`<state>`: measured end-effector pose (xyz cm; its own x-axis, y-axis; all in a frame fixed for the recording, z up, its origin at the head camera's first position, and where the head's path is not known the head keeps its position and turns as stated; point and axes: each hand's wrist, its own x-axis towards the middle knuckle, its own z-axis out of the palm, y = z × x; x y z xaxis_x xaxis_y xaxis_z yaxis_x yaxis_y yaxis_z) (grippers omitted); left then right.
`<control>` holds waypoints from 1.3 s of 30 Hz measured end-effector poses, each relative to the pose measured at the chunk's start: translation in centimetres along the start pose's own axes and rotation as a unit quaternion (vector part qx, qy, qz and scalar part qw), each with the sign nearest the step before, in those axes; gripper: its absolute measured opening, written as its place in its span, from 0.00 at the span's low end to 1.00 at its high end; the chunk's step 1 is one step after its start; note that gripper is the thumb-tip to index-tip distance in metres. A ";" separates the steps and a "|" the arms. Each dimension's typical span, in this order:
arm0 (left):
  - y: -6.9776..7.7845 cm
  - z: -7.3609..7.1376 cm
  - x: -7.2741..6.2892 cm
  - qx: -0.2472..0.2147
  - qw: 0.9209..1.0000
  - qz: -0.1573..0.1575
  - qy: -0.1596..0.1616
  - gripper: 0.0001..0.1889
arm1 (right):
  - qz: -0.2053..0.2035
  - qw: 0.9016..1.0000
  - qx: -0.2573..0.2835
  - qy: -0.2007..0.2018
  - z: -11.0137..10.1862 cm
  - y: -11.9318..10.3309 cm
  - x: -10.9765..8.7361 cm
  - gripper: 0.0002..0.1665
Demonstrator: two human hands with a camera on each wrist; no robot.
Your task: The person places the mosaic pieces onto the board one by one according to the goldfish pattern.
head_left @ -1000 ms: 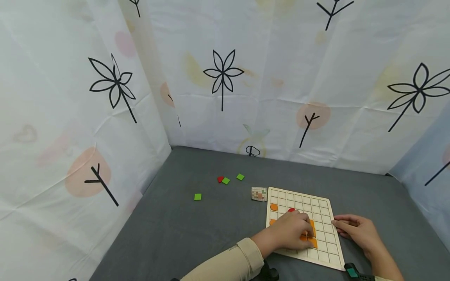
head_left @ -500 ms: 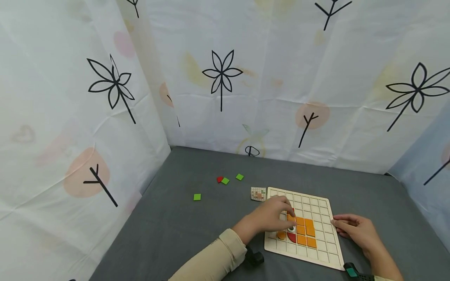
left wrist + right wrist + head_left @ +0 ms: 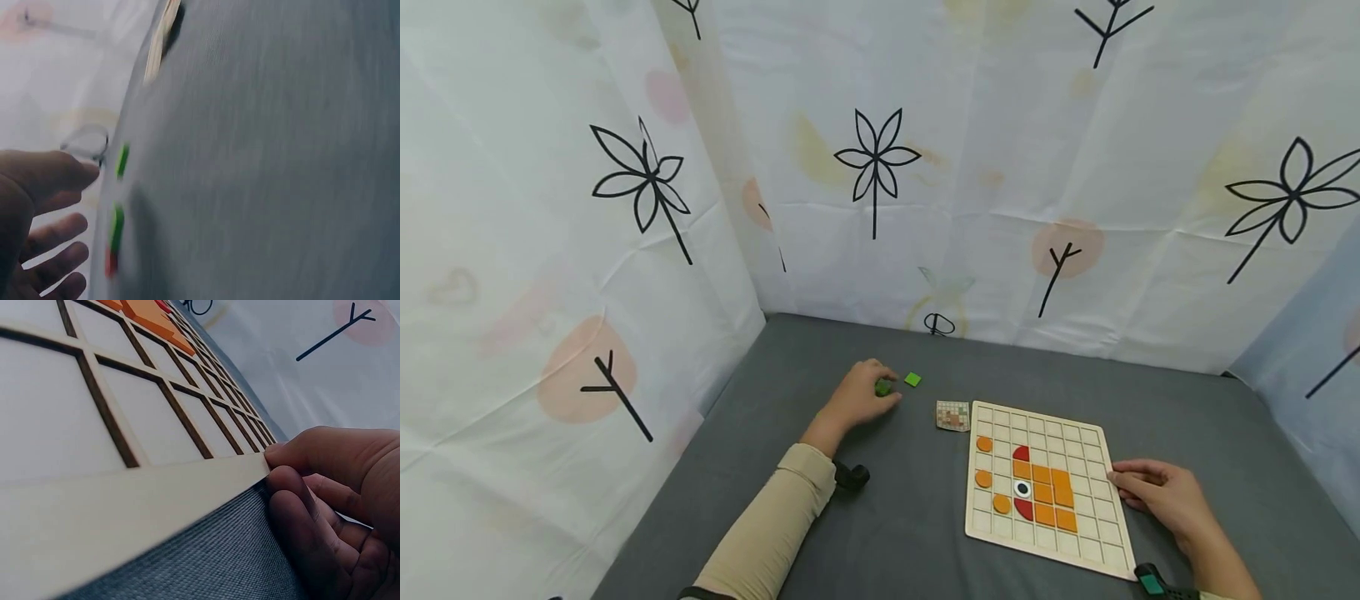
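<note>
My left hand (image 3: 859, 393) hovers over a green tile (image 3: 883, 387) at the back of the table, thumb and fingers spread apart around it. In the left wrist view this green tile (image 3: 117, 228) touches a red tile (image 3: 111, 264), and the fingers stand apart from both. A second green tile (image 3: 912, 380) lies just to the right. At the right, my right hand (image 3: 1168, 497) pinches the edge of a wooden grid board (image 3: 1101, 530); the right wrist view shows the thumb on the rim (image 3: 137, 503). Orange squares (image 3: 1042, 492), orange discs (image 3: 983, 444), red pieces (image 3: 1023, 508) and an eye disc (image 3: 1022, 488) sit in the board.
A small picture card (image 3: 952, 416) lies beside the board's back left corner. Grey cloth (image 3: 895, 500) covers the table. A white patterned curtain (image 3: 970, 275) hangs behind and along the left side.
My left hand has left the board and moved back and left to the loose tiles. It now covers the red tile in the head view. My right hand stays at the board's edge.
</note>
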<state>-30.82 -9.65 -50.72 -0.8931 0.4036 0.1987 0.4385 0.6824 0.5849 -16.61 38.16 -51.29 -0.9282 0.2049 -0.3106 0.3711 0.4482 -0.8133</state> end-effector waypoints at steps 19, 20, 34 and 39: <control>-3.7 -0.6 -0.1 -0.001 0.997 -0.065 0.045 0.10 | -0.003 1.000 0.000 -0.001 0.0 -0.1 -0.2 0.31; -3.6 -0.6 -0.1 0.001 0.997 -0.066 0.046 0.10 | -0.003 1.000 -0.001 -0.001 0.0 -0.1 -0.1 0.31; 2.3 1.1 0.3 -0.018 0.998 0.023 0.060 0.10 | -0.001 1.000 0.003 -0.003 0.0 0.0 -0.2 0.31; 7.3 3.9 0.3 -0.035 0.996 0.080 0.018 0.10 | 0.004 1.000 0.000 -0.004 -0.1 -0.1 -0.2 0.30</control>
<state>-27.51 -2.16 -49.45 -0.8160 0.4803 0.3217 0.5685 0.5658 0.5973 -16.43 38.11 -51.10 -0.9253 0.2015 -0.3212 0.3786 0.4463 -0.8109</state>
